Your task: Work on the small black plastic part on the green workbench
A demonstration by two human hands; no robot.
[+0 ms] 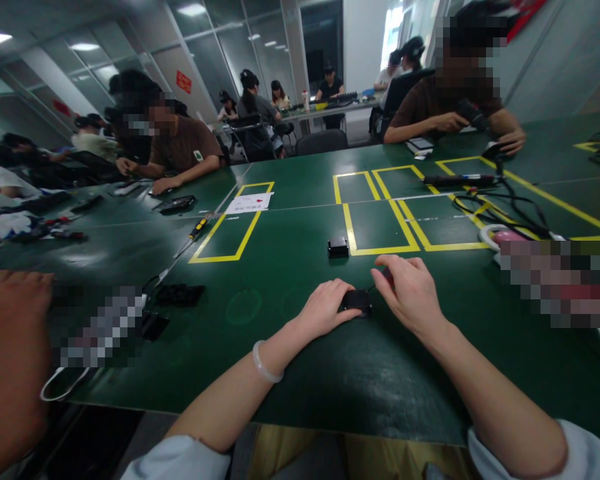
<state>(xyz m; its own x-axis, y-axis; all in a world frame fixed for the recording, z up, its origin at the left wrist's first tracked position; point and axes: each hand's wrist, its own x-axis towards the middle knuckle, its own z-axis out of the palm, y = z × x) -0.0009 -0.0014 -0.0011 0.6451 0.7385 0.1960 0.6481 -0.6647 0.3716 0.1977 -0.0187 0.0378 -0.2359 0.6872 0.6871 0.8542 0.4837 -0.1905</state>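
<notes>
Wearing light sleeves (180, 460), nearest the camera, with both forearms (490, 383) over the green table (200, 347). Gripping small black box (359, 301) on the table by its left side with left hand (325, 305). Pinching thin dark tool (386, 273) in right hand (413, 290), with its end near the box; can't tell if touching. Can see second black box (338, 247) just beyond, beside yellow tape (385, 252).

Block (338, 248) on table (350, 380), beyond case (358, 303)
</notes>
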